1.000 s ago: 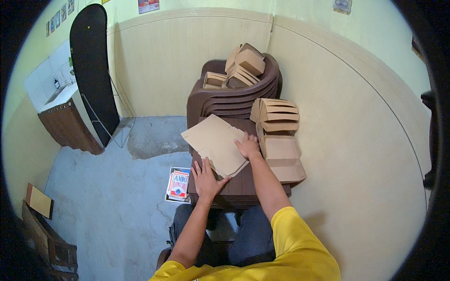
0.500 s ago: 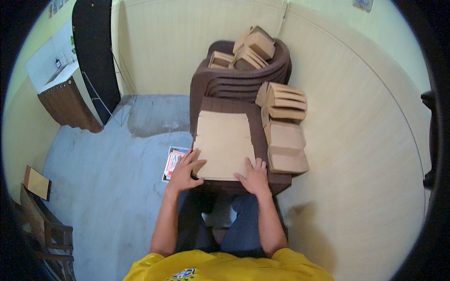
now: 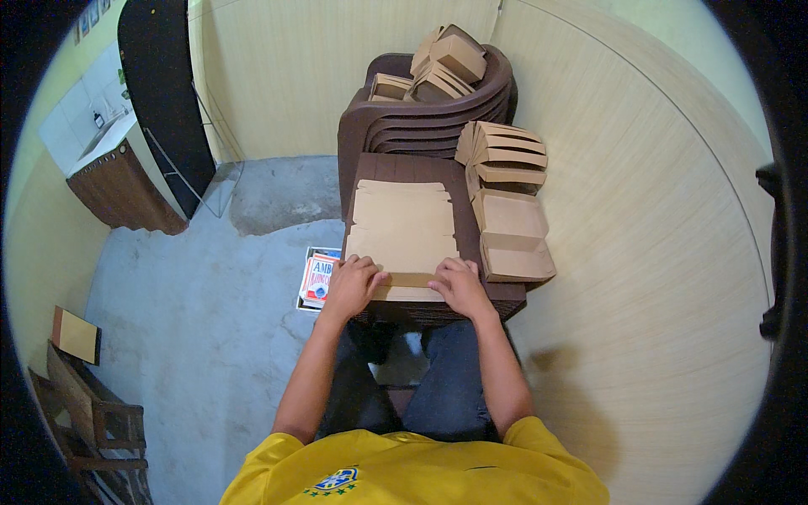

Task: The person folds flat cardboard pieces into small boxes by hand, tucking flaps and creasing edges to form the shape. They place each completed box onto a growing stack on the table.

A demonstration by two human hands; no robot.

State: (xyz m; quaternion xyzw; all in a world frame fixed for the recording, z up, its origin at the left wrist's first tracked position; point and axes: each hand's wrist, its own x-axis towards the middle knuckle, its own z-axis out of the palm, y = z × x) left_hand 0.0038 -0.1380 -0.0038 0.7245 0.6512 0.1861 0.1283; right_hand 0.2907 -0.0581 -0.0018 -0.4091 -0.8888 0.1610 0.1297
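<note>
A flat brown cardboard box blank with notched edges lies in front of me on the dark brown surface of stacked plastic chairs. Its near edge is bent upward into a narrow strip. At the near left corner, my left hand has its fingers curled over the bent edge, thumb pointing inward. My right hand pinches the near right corner in the same manner. More cardboard shows just below the raised strip, between my hands and the chair edge.
Nested folded cardboard boxes and an opened box line the right side, by the wall. More boxes rest on the chair stack behind. A crate with printed packets sits on the floor at left; a wooden chair stands lower left.
Both hands have gone from lying spread on the blank to gripping its near corners. The blank's near edge has been bent up. The whole view has shifted slightly.
</note>
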